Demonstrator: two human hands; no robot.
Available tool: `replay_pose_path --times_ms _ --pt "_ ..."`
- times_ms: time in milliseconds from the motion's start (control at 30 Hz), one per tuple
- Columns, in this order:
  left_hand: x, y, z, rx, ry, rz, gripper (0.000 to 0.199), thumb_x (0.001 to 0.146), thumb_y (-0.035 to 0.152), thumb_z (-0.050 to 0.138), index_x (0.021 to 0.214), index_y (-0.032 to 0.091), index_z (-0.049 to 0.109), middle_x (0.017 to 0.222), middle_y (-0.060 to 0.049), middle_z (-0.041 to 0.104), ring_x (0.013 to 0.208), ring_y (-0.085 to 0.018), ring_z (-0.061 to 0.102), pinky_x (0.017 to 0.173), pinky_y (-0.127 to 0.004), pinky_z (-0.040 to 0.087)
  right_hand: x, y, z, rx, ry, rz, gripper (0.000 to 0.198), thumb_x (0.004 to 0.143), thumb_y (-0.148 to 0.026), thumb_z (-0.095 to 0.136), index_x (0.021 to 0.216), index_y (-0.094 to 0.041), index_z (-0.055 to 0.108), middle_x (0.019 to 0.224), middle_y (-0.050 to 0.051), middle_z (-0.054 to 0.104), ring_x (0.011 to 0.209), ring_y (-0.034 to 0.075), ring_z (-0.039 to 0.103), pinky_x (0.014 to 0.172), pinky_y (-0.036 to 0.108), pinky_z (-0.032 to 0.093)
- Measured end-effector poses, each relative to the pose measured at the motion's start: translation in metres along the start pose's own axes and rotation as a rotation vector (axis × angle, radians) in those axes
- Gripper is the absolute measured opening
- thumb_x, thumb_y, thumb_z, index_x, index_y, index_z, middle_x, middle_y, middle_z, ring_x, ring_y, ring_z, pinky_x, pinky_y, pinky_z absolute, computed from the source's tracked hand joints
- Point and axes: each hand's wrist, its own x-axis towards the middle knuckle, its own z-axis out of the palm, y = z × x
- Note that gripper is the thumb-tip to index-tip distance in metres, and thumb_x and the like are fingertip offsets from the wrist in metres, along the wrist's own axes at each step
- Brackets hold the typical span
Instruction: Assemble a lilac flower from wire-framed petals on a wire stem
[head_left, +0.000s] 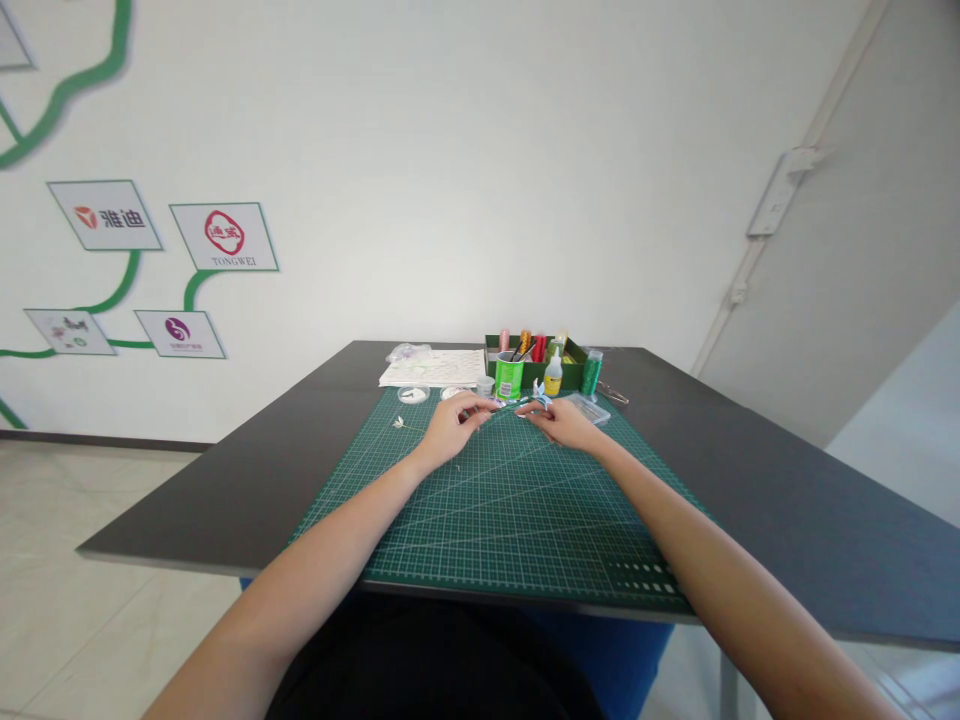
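Note:
At the far part of the green cutting mat (495, 520) my two hands work close together. My left hand (452, 425) is closed in a pinch at the left end of a thin green strand. My right hand (564, 424) pinches the strand's other end. A small blue-and-white flower (541, 396) sticks up by the right fingertips and seems joined to this thin stem. What exactly lies between the fingertips is too small to see well. On the mat left of my left hand lies a small white flower (399, 422) on a thin wire.
Behind my hands stand a green can (509, 378) with tools, a glue bottle (553, 376), a green tube (592, 372) and a dark green box (573, 378) of thread spools. White sheets (450, 367), small dishes (413, 395), a clear plastic case (589, 409) and tweezers (613, 393) lie around.

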Motion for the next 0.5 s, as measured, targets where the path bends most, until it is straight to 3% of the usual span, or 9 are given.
replay_pose_path --times_ms 500 --pt "0.000 -0.003 0.000 -0.029 0.007 -0.003 0.017 0.087 0.022 0.061 0.098 0.019 0.074 0.088 -0.004 0.065 0.061 -0.010 0.055 0.058 -0.023 0.046 0.005 0.012 -0.002 -0.036 0.063 0.201 0.033 0.092 -0.030 0.048 0.105 -0.013 0.074 0.042 -0.003 0.052 0.038 0.014 0.051 0.049 0.024 0.042"
